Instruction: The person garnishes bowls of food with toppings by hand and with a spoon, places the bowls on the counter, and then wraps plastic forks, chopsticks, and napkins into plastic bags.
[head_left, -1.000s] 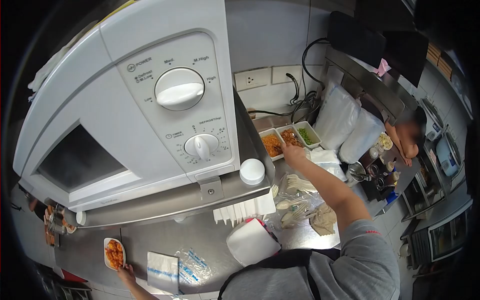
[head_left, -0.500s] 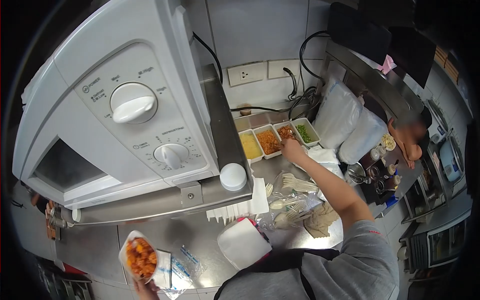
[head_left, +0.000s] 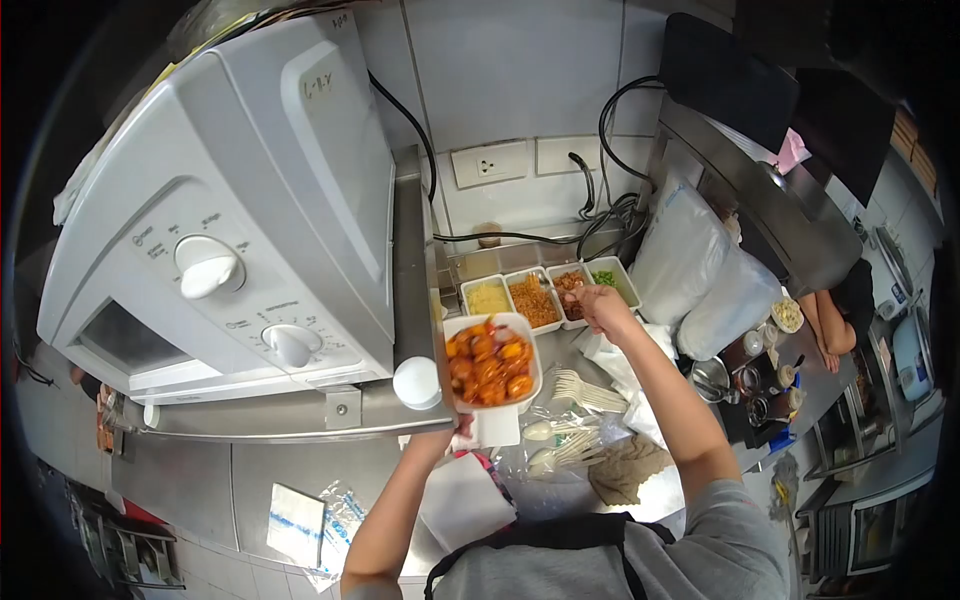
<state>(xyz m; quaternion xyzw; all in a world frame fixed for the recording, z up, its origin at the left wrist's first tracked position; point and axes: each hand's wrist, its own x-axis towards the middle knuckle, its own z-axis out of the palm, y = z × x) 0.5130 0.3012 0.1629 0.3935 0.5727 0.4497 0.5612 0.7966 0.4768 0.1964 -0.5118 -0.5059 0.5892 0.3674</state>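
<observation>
My left hand (head_left: 455, 435) grips a white takeaway bowl (head_left: 538, 362) of chunks in glossy orange-red sauce, below the row of topping containers. My right hand (head_left: 603, 308) is closed in a pinch at the container of brown crispy bits (head_left: 569, 280); what its fingers hold is too small to make out. Beside that container stand one of orange-brown crumbs (head_left: 533, 298), one of pale yellow shreds (head_left: 487, 297) and one of chopped green onion (head_left: 606, 277).
A white microwave (head_left: 250, 200) on a steel shelf (head_left: 300, 425) juts out at the left. Plastic forks (head_left: 585, 390), spoons and a brown cloth (head_left: 628, 470) lie on the counter. Plastic-wrapped stacks (head_left: 680, 240) and sauce bottles (head_left: 785, 400) stand right. Another person's arm (head_left: 825, 330) shows beyond.
My left hand has carried the bowl from the lower left up and right, close to the topping containers. My right hand has drawn slightly back toward me, still closed.
</observation>
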